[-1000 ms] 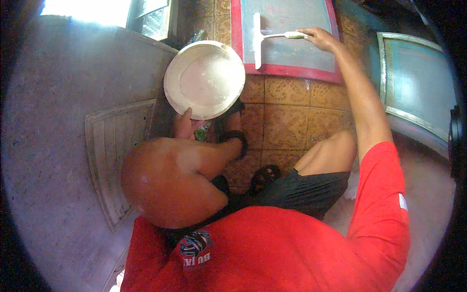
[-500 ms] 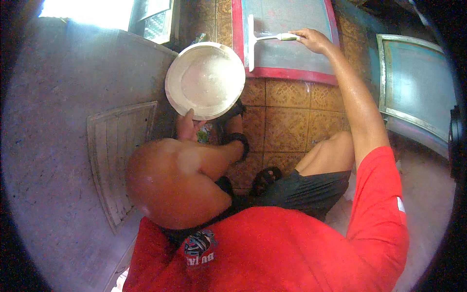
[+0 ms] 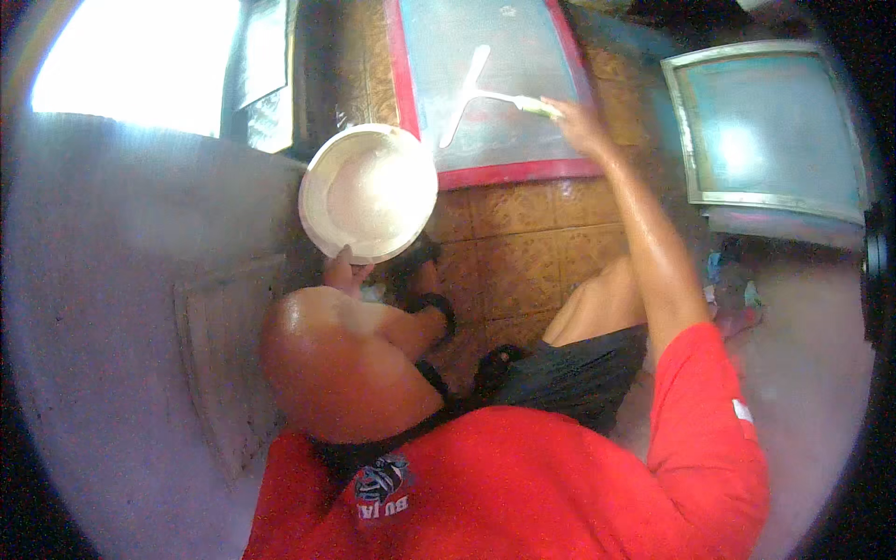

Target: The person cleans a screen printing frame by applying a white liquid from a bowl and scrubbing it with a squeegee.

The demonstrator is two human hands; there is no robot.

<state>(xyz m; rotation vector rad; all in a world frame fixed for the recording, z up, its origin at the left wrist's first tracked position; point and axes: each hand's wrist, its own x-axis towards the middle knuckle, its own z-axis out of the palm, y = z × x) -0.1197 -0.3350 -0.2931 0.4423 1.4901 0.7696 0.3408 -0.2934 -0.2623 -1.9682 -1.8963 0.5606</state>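
My right hand (image 3: 577, 129) is closed round the handle of a white squeegee (image 3: 501, 96). Its long blade lies slanted over a pale grey-blue panel with a pinkish-red border (image 3: 523, 175), which leans at the far side. Whether the blade touches the surface is hard to tell. On the left, a round whitish basin (image 3: 350, 201) is tilted so that its inside shows, near the panel's lower left corner. My left hand (image 3: 347, 271) grips the basin's near rim, with the thumb over the edge. My left knee partly hides that forearm.
Brown patterned tiles (image 3: 513, 271) cover the floor and the wall behind the panel. A second framed panel (image 3: 770, 140) leans at the right. A grey wall (image 3: 112, 280) with a slatted vent (image 3: 229, 345) runs along the left, below a bright window (image 3: 140, 65).
The squeegee has turned from upright to slanted and moved inward from the panel's left border. The basin stays in my left hand, a little lower against the panel. My view has shifted.
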